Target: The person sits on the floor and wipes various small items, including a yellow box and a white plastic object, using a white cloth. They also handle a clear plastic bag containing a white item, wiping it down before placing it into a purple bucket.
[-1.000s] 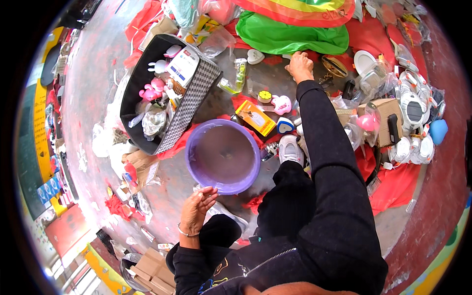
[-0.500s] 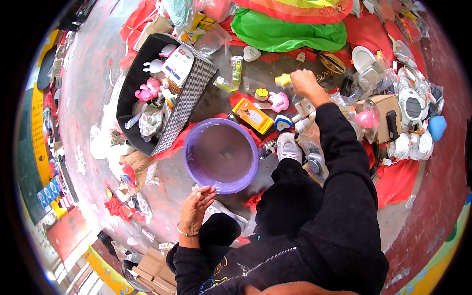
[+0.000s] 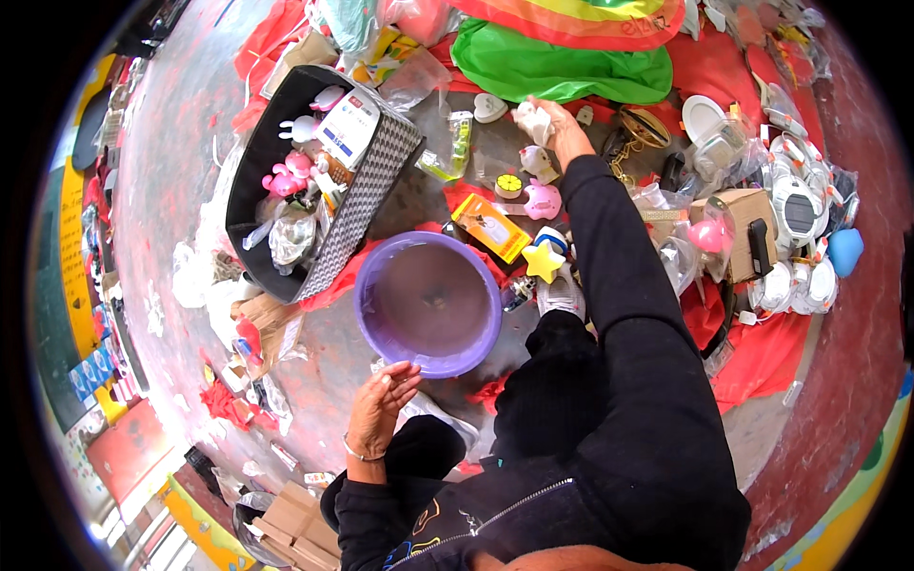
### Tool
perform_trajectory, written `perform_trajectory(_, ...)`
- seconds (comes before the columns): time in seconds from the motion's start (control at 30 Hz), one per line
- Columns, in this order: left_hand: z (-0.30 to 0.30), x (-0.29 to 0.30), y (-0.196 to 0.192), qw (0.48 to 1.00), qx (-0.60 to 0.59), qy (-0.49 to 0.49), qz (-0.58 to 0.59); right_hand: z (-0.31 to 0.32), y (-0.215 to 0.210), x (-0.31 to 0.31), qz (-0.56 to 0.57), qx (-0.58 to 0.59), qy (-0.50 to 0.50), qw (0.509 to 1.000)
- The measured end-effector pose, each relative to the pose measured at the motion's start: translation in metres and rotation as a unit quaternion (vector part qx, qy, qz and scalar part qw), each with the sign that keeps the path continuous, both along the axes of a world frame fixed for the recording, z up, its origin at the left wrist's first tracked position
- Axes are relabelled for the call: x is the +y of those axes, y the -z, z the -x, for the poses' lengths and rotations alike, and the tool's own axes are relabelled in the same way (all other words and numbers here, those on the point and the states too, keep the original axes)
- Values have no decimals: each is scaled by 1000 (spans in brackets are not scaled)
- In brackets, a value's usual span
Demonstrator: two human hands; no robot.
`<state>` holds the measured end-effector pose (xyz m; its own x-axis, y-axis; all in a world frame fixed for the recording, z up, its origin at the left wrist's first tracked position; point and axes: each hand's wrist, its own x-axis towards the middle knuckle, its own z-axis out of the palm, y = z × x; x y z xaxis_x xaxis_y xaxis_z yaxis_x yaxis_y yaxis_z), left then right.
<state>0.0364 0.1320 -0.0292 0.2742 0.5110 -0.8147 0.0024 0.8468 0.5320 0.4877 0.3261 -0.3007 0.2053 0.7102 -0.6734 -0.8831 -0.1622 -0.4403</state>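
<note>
My right hand (image 3: 569,135) reaches far forward, its fingers closed round a small white object (image 3: 533,122) whose kind I cannot make out. Below that hand are a whitish animal-shaped figure (image 3: 539,164), a pink pig-shaped piece (image 3: 542,202) and a round yellow-topped piece (image 3: 507,186). A yellow star (image 3: 544,262) rests by my shoe, beside an orange box (image 3: 490,228). My left hand (image 3: 379,411) hovers at the near rim of a purple basin (image 3: 362,309) of murky water, fingers loosely bent and apart, with nothing visible in them.
A black patterned bin (image 3: 357,205) full of small toys and packages stands left of the basin. White solar lamps (image 3: 798,211), a cardboard box (image 3: 743,228) and a blue balloon-like piece (image 3: 845,250) crowd the right. Green fabric (image 3: 562,67) lies at the far side.
The yellow star has left my right hand and now sits near my shoe. That hand has moved forward and left and now grips the white object. My left hand stays nearly still.
</note>
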Motion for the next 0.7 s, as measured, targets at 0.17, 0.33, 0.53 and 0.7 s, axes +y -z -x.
perform_trajectory(0.17,1,2,0,1000,-15,-4,1,-48,-34,38,-205,59,-70,974)
perform_trajectory(0.33,2,2,3,1000,-23,-11,1,-57,-76,49,-118,-296,-119,940)
perform_trajectory(0.53,1,6,2,1000,-16,-5,-1,-7,-14,49,51,-547,-90,831)
perform_trajectory(0.7,1,7,4,1000,-24,-11,15,60,-17,31,35,-777,-238,582)
